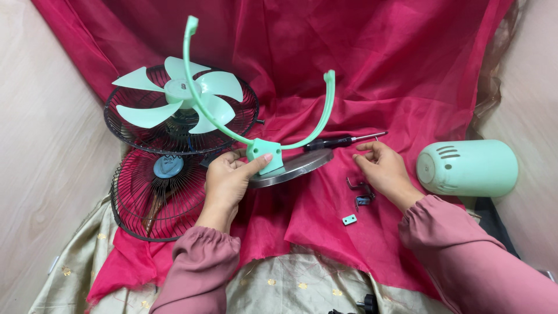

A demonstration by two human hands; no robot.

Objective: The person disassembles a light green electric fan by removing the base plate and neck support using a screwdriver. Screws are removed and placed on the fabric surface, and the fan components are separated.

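The left hand clasps the square foot of a mint-green U-shaped yoke, thumb laid over its near face, fingers curled round the far side, holding it down on a round grey metal base plate at the middle of the scene on the red cloth. The yoke's two thin arms sweep up and apart; being slender plastic, they probably flex and could snap at the tips, so the thick foot looks like the sound place to grip. The plate appears heavy and smooth, and probably slips easily on the loose cloth. The right hand rests to the right of the plate, its fingertips pinching at something small I cannot make out, just near a black-handled screwdriver. Small metal brackets lie touching or just beside that hand, light and easily lost in the folds. Far left sit the fan blade in a wire guard and a second guard; at right lies the green motor housing.
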